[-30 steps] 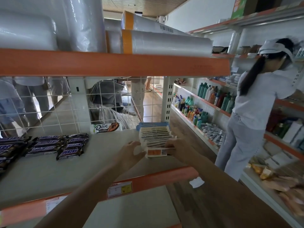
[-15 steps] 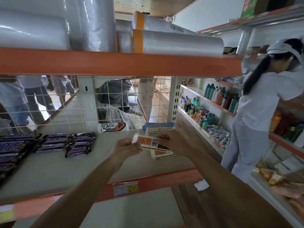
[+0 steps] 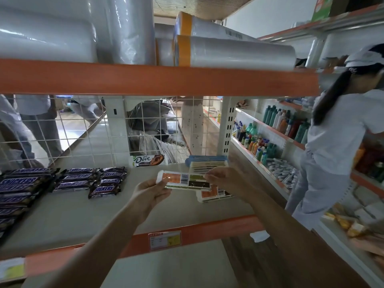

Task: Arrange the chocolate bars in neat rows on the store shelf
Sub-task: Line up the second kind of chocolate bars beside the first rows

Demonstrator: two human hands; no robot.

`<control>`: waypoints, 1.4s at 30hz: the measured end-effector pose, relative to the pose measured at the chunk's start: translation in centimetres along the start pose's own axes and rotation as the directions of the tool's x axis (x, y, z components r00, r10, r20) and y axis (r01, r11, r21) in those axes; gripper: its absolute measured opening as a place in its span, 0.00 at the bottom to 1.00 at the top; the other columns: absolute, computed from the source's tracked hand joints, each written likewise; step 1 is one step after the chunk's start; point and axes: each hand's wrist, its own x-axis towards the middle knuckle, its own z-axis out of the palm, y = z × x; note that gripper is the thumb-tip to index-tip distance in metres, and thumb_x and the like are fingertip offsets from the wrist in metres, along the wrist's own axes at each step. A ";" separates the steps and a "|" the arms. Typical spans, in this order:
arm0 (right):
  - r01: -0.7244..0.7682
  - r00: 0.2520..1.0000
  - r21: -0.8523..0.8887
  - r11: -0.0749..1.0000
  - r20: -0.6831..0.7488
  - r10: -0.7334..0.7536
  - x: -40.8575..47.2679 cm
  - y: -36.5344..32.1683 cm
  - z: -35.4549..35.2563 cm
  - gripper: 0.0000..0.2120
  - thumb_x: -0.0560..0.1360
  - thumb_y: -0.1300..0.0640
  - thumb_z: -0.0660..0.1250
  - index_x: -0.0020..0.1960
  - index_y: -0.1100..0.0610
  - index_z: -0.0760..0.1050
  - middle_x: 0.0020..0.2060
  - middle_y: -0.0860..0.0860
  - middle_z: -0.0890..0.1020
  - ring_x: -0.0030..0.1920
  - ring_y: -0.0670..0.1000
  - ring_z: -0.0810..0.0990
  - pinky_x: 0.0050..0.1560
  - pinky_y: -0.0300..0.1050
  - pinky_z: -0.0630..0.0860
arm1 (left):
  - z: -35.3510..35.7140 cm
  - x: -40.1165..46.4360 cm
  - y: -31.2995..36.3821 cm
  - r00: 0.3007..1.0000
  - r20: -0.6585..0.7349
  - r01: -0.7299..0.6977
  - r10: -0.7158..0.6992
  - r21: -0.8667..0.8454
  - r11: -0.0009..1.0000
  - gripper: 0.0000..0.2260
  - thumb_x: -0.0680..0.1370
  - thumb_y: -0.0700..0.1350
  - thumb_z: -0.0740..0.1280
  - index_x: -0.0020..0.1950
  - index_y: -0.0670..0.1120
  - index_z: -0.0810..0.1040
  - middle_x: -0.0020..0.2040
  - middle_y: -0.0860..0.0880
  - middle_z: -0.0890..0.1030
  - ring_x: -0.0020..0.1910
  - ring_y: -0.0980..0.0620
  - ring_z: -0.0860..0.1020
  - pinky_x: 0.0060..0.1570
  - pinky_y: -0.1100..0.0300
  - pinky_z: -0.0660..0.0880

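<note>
Above the grey store shelf I hold a white and orange chocolate bar flat, its barcoded back facing up. My left hand grips its left end and my right hand pinches its right end. Another bar of the same kind lies on the shelf just below. Behind it stands a row of like bars on edge in a blue carton. Snickers bars lie in rows at the left. A Dove bar leans against the wire grid at the back.
An orange shelf lip with a price tag runs across the front. The shelf above carries plastic film rolls. A person in white stands at the right beside shelves of bottles. Other people stand behind the wire grid.
One bar has been lifted off the front of the row by both hands and turned flat, barcode side up. A second bar now lies flat on the shelf under it.
</note>
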 end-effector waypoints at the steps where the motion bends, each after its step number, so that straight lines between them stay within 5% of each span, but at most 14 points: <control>1: 0.005 1.000 -0.013 1.000 0.010 -0.005 0.1 -0.1 0.3 0.11 0.76 0.53 0.65 0.50 0.61 0.79 0.46 0.58 0.83 0.46 0.55 0.82 0.51 0.48 0.79 | 0.0 0.0 0.0 1.000 0.007 0.003 -0.003 0.008 1.000 0.03 0.76 0.36 0.65 0.44 0.37 0.78 0.30 0.44 0.82 0.30 0.53 0.81 0.41 0.61 0.81; 4: 0.019 0.999 -0.061 0.998 0.038 -0.017 0.5 -0.2 0.9 0.12 0.76 0.57 0.65 0.48 0.67 0.79 0.41 0.61 0.82 0.39 0.52 0.80 0.43 0.42 0.76 | -0.2 0.0 -0.1 1.000 0.016 0.017 -0.017 0.017 1.000 0.04 0.76 0.37 0.65 0.46 0.36 0.78 0.32 0.44 0.83 0.30 0.53 0.82 0.39 0.63 0.81; 11: 0.074 0.997 -0.109 0.991 0.000 -0.075 0.9 -1.0 1.6 0.10 0.76 0.58 0.65 0.46 0.66 0.79 0.36 0.58 0.79 0.32 0.43 0.74 0.32 0.27 0.70 | -0.9 -0.2 0.3 1.000 0.001 0.015 -0.015 0.018 1.000 0.04 0.75 0.37 0.66 0.46 0.36 0.78 0.31 0.45 0.82 0.31 0.53 0.82 0.40 0.62 0.81; 16: 0.164 0.971 -0.240 0.957 -0.134 -0.200 1.1 -0.9 2.5 0.08 0.75 0.56 0.67 0.47 0.60 0.80 0.40 0.53 0.82 0.41 0.49 0.78 0.41 0.31 0.71 | -1.4 -0.1 0.7 1.000 -0.024 0.003 -0.003 -0.006 1.000 0.04 0.75 0.38 0.67 0.45 0.38 0.78 0.32 0.44 0.82 0.33 0.53 0.82 0.43 0.62 0.80; 18: 0.231 0.899 -0.447 0.864 -0.241 -0.365 1.0 -1.1 2.8 0.07 0.75 0.55 0.67 0.46 0.58 0.80 0.42 0.51 0.83 0.43 0.50 0.80 0.45 0.41 0.75 | -1.5 0.1 0.7 0.999 -0.041 0.020 -0.021 -0.021 1.000 0.05 0.75 0.41 0.68 0.47 0.39 0.78 0.36 0.44 0.83 0.35 0.53 0.83 0.44 0.61 0.80; 21: 0.299 0.652 -0.772 0.561 -0.264 -0.711 0.8 -1.3 2.9 0.13 0.75 0.51 0.60 0.40 0.54 0.80 0.36 0.48 0.83 0.37 0.48 0.82 0.40 0.39 0.76 | -1.6 0.3 0.8 0.990 -0.070 0.114 -0.122 -0.109 0.988 0.12 0.75 0.49 0.67 0.45 0.40 0.76 0.38 0.43 0.83 0.35 0.50 0.82 0.42 0.57 0.80; 25: 0.351 0.370 -0.892 0.286 -0.149 -0.917 0.5 -1.2 2.6 0.14 0.79 0.54 0.56 0.44 0.56 0.79 0.38 0.51 0.83 0.38 0.51 0.81 0.47 0.42 0.71 | -1.3 -0.3 1.4 0.970 0.003 0.244 -0.244 -0.093 0.965 0.22 0.76 0.57 0.61 0.48 0.36 0.76 0.38 0.41 0.84 0.39 0.47 0.82 0.41 0.55 0.80; 31: 0.363 0.264 -0.930 0.056 0.046 -0.963 0.6 0.1 3.4 0.06 0.78 0.61 0.59 0.53 0.56 0.72 0.47 0.50 0.84 0.47 0.50 0.82 0.56 0.46 0.73 | -1.3 -0.9 1.3 0.984 -0.007 0.179 -0.181 -0.096 0.979 0.09 0.78 0.46 0.63 0.42 0.41 0.74 0.29 0.44 0.81 0.24 0.54 0.78 0.30 0.60 0.79; 35: 0.356 0.269 -0.933 0.055 0.046 -0.962 0.8 0.5 3.9 0.07 0.77 0.61 0.61 0.54 0.56 0.72 0.50 0.51 0.83 0.51 0.50 0.80 0.58 0.46 0.70 | -1.7 -1.0 1.2 0.990 0.011 0.138 -0.138 -0.108 0.984 0.06 0.77 0.40 0.63 0.43 0.39 0.74 0.29 0.43 0.81 0.22 0.54 0.76 0.30 0.61 0.79; 37: 0.341 0.340 -0.932 0.121 0.002 -0.940 1.1 1.1 4.1 0.12 0.73 0.61 0.63 0.57 0.56 0.71 0.55 0.52 0.80 0.56 0.51 0.75 0.60 0.47 0.68 | -1.6 -1.2 1.4 0.995 0.001 0.097 -0.098 -0.115 0.989 0.07 0.78 0.39 0.62 0.40 0.39 0.74 0.28 0.43 0.81 0.21 0.56 0.76 0.32 0.62 0.79; 40: 0.265 0.558 -0.879 0.396 -0.195 -0.807 1.5 1.3 4.4 0.29 0.64 0.65 0.73 0.63 0.56 0.69 0.59 0.55 0.78 0.59 0.55 0.77 0.62 0.49 0.72 | -1.9 -1.3 1.7 0.999 -0.011 0.046 -0.047 -0.103 0.994 0.07 0.78 0.39 0.62 0.41 0.39 0.75 0.29 0.44 0.82 0.24 0.56 0.78 0.34 0.62 0.80; 42: 0.201 0.645 -0.693 0.692 -0.438 -0.626 1.6 0.7 4.5 0.25 0.65 0.69 0.74 0.61 0.60 0.74 0.55 0.57 0.80 0.55 0.58 0.80 0.60 0.50 0.72 | -2.3 -1.2 1.7 1.000 -0.015 0.026 -0.027 -0.081 0.996 0.06 0.78 0.40 0.63 0.43 0.39 0.76 0.31 0.44 0.82 0.26 0.56 0.79 0.35 0.63 0.80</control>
